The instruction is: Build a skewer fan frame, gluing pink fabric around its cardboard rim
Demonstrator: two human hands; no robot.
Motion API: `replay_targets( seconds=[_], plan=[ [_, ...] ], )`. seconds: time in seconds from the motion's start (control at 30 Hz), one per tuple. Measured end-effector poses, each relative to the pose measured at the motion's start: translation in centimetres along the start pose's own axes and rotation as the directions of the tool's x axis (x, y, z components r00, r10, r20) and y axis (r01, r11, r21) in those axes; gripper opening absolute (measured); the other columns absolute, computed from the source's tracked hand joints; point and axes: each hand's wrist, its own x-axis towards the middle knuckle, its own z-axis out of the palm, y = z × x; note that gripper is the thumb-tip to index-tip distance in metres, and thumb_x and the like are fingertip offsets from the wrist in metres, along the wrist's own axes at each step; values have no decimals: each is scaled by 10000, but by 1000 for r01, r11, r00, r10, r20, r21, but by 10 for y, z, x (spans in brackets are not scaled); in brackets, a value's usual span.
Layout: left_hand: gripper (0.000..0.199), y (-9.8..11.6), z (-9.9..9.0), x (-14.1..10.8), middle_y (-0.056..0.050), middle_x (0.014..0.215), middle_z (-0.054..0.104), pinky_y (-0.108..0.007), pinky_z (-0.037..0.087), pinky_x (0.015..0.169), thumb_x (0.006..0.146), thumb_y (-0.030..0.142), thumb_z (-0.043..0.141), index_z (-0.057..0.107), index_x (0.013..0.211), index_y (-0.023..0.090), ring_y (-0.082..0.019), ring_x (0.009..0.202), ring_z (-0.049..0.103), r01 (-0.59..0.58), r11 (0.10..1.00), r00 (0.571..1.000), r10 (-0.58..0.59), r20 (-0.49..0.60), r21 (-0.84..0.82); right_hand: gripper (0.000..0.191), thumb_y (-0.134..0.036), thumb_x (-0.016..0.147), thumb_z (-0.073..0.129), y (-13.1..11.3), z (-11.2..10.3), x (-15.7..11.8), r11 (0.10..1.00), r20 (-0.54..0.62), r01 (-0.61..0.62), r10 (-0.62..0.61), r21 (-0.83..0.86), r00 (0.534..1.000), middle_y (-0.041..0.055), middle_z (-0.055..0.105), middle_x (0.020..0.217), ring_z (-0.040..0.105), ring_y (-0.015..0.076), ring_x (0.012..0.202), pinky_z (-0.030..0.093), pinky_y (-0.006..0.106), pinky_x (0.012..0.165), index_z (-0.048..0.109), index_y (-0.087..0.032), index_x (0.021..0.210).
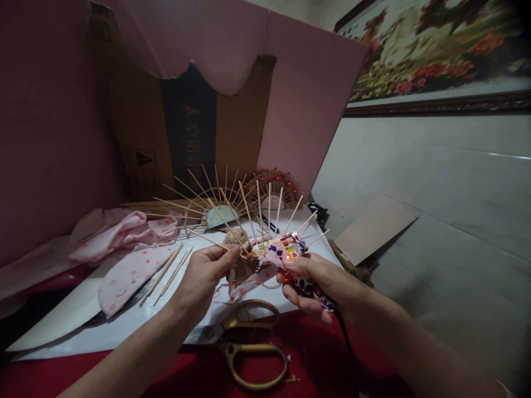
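Observation:
My left hand [207,271] pinches the left edge of a half-round piece from which several thin wooden sticks [269,207] fan out. In my right hand [315,279] is a glue gun [290,249] wrapped in flowered cloth. Its small red light glows and a black cord hangs below. The gun's nozzle end points left, close to my left fingertips, and its body covers much of the half-round piece. Beneath the hands lies a strip of pink dotted cloth [253,287]. Whether the nozzle touches the piece I cannot tell.
Open scissors [253,348] lie in front on a red cloth. A twine ball [235,237], another stick fan [222,215] and a beaded half-round [274,202] stand behind. Dotted fabric [133,276] and loose sticks [166,273] lie left. A pink panel [298,110] rises at the back.

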Motion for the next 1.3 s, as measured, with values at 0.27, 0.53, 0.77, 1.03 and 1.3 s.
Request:
replay_targets(
  seconds=[0.27,0.53,0.77,1.03,1.3],
  plan=[
    [214,0,-1,1,-33,621,658,-253,398,562,738,333,677,678,645,140,-137,566,550,14,1000,1000,-14,-15,14,253,-402,841,477,-16,-7,2,991,94,-21,33,-128,995,-34,537,529,309,34,308,273,127,250,534,-160,790],
    [234,-2,-1,3,-44,617,644,-250,375,523,718,354,690,688,667,126,-147,575,543,21,999,999,-20,-32,29,241,-379,844,491,-24,-6,3,967,104,17,10,-254,995,-19,551,564,355,33,327,346,129,268,536,-148,796],
    [216,-3,-2,3,-33,607,639,-282,414,613,687,340,716,690,635,132,-140,560,527,57,998,998,-58,-17,-7,263,-370,845,480,-33,-17,10,933,187,30,40,-358,982,-19,549,525,384,45,293,310,137,242,538,-132,751],
    [223,-4,-2,4,-38,611,635,-254,368,548,680,357,720,712,677,134,-133,543,491,92,996,996,-92,-3,-3,226,-276,827,461,-51,-11,12,851,181,42,63,-523,981,-42,506,441,356,49,254,304,149,238,529,-146,655],
    [222,-3,-4,6,-6,575,587,-243,371,569,680,347,726,698,656,129,-112,542,461,85,996,996,-85,-14,-23,295,-317,830,477,-55,-2,6,781,101,38,33,-623,994,-46,463,384,383,61,269,354,162,263,511,-152,588]
  ],
)
